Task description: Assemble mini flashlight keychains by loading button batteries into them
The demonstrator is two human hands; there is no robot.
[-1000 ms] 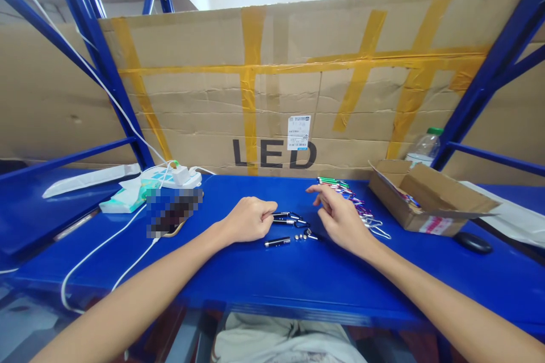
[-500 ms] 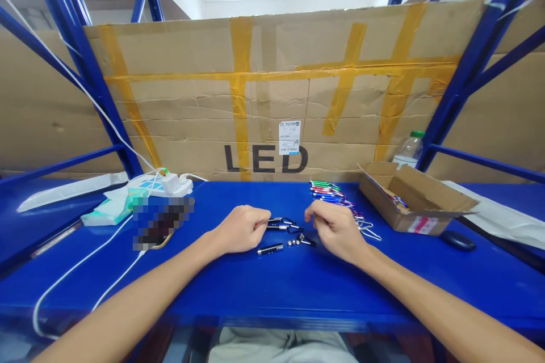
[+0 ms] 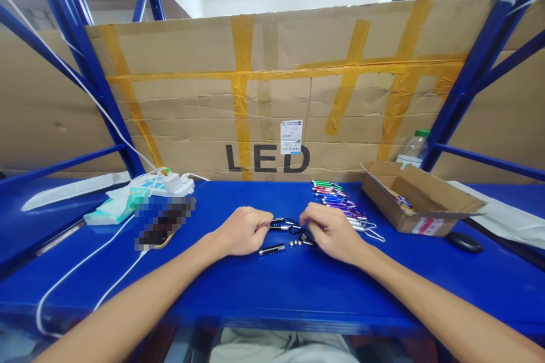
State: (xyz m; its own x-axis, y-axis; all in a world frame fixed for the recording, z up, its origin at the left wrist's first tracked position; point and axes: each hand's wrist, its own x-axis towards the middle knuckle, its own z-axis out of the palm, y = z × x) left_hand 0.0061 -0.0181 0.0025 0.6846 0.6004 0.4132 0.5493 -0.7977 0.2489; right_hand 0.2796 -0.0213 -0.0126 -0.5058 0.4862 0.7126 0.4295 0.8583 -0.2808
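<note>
My left hand (image 3: 242, 231) is curled into a fist on the blue table (image 3: 272, 278), its fingers pinching the end of a small black keychain flashlight (image 3: 281, 224). My right hand (image 3: 330, 229) is closed too, fingertips pinched at the clip end of the same flashlight cluster. Another black flashlight (image 3: 271, 249) lies loose just in front of my left hand. Beside it sit a few small silver button cells (image 3: 296, 243). A row of coloured keychain flashlights (image 3: 336, 198) lies behind my right hand.
An open cardboard box (image 3: 419, 204) stands at the right with a water bottle (image 3: 412, 150) behind it and a black mouse (image 3: 464, 242) nearby. At the left are a white power strip (image 3: 164, 184), cables and a blurred phone (image 3: 164, 221). A taped cardboard wall (image 3: 272, 96) closes the back.
My right hand went from open and spread to closed, and moved left toward my left hand, meeting it at the flashlight. My left hand stayed put.
</note>
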